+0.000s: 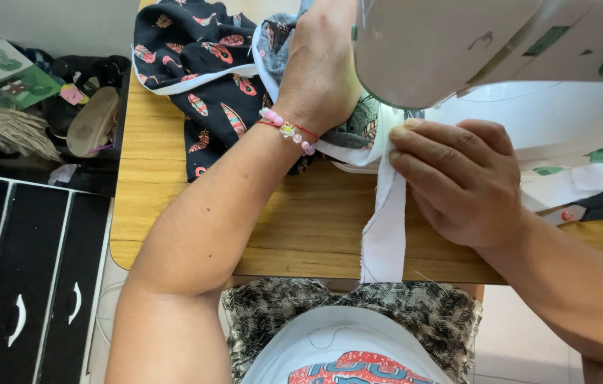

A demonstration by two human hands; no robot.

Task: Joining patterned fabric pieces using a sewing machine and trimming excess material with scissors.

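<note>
My left hand point(319, 71) lies flat on a dark fabric point(202, 78) printed with red feathers and edged in white, pressing it down beside the head of a white sewing machine point(450, 43). A red cord bracelet with pink beads point(288, 128) circles that wrist. My right hand point(458, 178) pinches a white strip of trim point(386, 227) just under the machine head, fingertips on the strip. The strip hangs over the near edge of the wooden table point(315, 235). The needle is hidden by the machine head.
Scissors with dark handles point(593, 210) lie on the table at the right. White cloth point(600, 178) lies under the machine arm. A black cabinet with white handles point(24, 284) stands at the left, with sandals point(92, 121) and clutter on the floor behind it.
</note>
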